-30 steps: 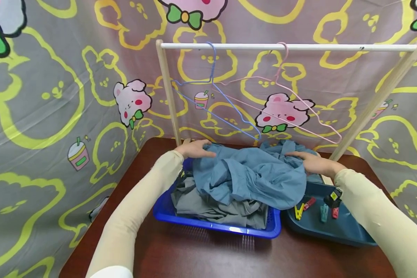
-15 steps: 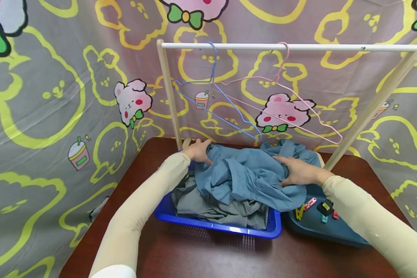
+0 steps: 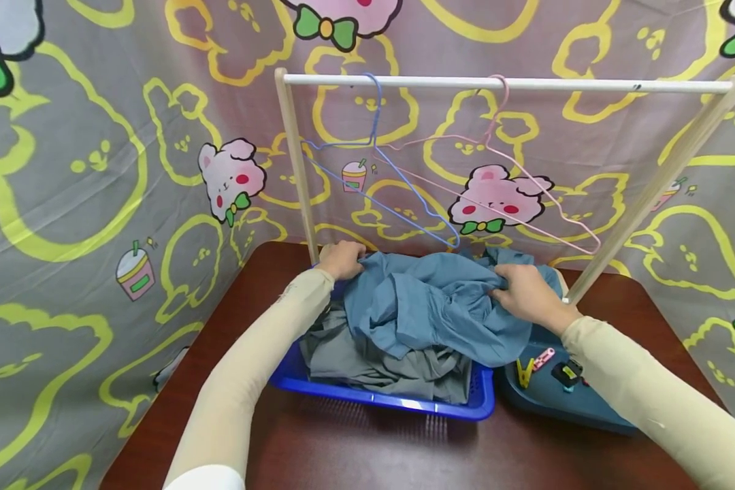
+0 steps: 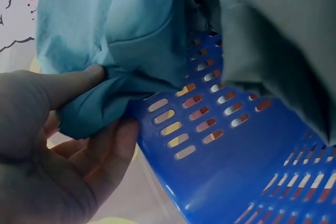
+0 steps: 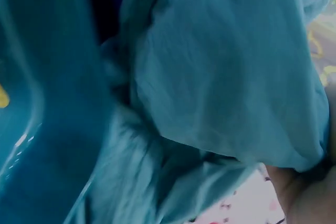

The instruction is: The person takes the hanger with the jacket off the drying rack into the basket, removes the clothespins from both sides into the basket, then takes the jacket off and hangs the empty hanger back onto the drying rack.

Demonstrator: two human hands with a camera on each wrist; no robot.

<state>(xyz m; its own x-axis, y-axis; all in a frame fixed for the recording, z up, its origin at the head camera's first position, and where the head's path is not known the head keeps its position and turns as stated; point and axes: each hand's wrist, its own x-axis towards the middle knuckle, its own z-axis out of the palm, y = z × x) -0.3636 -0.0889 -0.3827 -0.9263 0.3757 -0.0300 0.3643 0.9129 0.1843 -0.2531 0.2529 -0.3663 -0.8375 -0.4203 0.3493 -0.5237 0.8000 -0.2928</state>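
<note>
A crumpled blue garment (image 3: 435,299) lies over the back of a blue plastic basket (image 3: 398,401), on top of grey cloth (image 3: 386,371). At its left end my left hand (image 3: 341,260) pinches an edge; in the left wrist view the thumb lies on the blue garment (image 4: 131,24) with the fingers beneath. My right hand (image 3: 527,292) grips a fold near the garment's right end. In the right wrist view, hanging cloth (image 5: 226,77) fills the middle and only part of that hand (image 5: 310,195) shows at the lower right.
Behind the basket stands a rack with a white rail (image 3: 435,83), carrying a blue hanger (image 3: 375,129) and a pink hanger (image 3: 493,122). To the right, a dark blue tray (image 3: 594,412) holds several clothespins, including a yellow clothespin (image 3: 525,373). All stand on a brown table (image 3: 367,456).
Both hands were spread on the garment and now pinch it. The right hand has come left and its fingers have closed on a fold. The cloth's right side has lifted slightly.
</note>
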